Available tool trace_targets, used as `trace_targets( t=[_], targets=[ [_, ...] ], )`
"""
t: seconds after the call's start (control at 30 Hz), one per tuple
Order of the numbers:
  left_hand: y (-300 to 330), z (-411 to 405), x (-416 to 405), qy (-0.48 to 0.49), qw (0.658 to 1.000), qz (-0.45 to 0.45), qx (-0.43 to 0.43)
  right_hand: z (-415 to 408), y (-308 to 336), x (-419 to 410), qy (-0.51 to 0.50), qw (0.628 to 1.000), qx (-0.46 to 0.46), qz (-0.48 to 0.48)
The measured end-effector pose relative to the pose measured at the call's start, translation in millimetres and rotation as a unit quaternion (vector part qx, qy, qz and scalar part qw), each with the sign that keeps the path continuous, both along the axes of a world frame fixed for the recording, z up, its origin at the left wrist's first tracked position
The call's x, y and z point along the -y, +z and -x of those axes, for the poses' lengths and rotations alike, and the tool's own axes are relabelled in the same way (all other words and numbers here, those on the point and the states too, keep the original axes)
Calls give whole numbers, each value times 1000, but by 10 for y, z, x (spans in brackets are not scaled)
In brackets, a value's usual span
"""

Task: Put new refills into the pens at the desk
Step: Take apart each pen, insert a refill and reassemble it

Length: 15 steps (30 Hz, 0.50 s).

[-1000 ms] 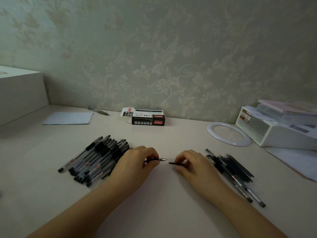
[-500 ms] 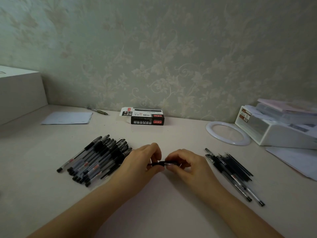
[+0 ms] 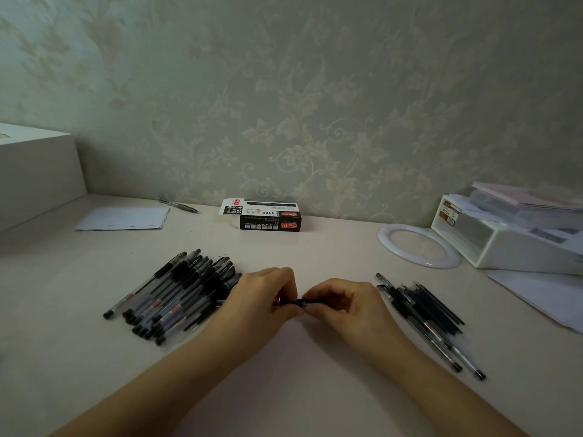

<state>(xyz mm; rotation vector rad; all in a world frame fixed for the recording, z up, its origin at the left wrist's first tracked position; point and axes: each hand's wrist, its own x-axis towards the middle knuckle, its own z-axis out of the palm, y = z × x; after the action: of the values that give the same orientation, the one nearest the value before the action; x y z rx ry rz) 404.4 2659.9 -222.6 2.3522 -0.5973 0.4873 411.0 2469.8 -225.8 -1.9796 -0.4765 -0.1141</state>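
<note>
Pale desk against patterned wallpaper. At centre, left hand and right hand both pinch one pen, apparently to rejoin its halves. Pen pile at 9 o'clock, refills at 3 o'clock, evidently sorted for reach.

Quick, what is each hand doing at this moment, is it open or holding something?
Left hand: closed, fingers pinch one end of the black pen.
Right hand: closed, fingers pinch the other end of the same pen.

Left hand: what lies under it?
The left hand pinches a pen and overlaps the near edge of the pen pile. How many pens it covers cannot be seen.
</note>
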Motion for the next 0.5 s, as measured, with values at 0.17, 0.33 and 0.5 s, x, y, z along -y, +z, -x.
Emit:
trace_targets(
  t=[0.17,0.33,0.5],
  targets=[
    [8,6,18,2,1000,-14,6,-5,13,-1,-1,999,24,29],
    [133,-17,-129,106,992,-12,69,-21,-21,-4,-75,991,102,52],
    [263,-90,-514,314,948,8,57,-49,-38,101,-132,982,118,60]
  ],
)
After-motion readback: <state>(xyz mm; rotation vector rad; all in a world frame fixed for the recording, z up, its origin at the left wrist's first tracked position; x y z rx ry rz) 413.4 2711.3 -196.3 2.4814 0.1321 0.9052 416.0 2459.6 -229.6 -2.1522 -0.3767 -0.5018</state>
